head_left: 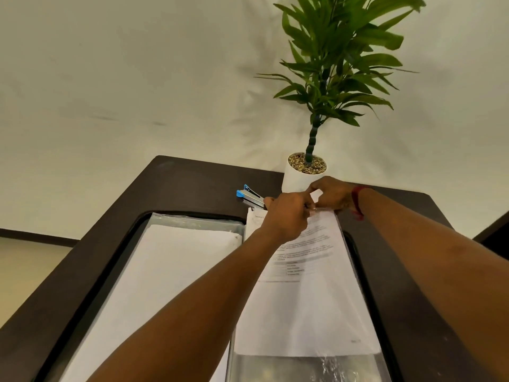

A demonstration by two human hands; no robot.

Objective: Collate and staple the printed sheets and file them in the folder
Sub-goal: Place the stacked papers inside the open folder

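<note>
Setting: office. Indicators: a dark worktop (192, 183) set against a plain pale wall (137, 78); printed sheets (308, 299) and an open clear folder (192, 219) on it; a blue stapler (249, 195) near the far edge; a potted plant (330, 78) in a white pot (297, 180), far right.

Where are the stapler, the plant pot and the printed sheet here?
stapler (252, 198): head view, on its metal body.
plant pot (296, 181): head view, on its white wall.
printed sheet (305, 307): head view, on its blank lower half.
</note>
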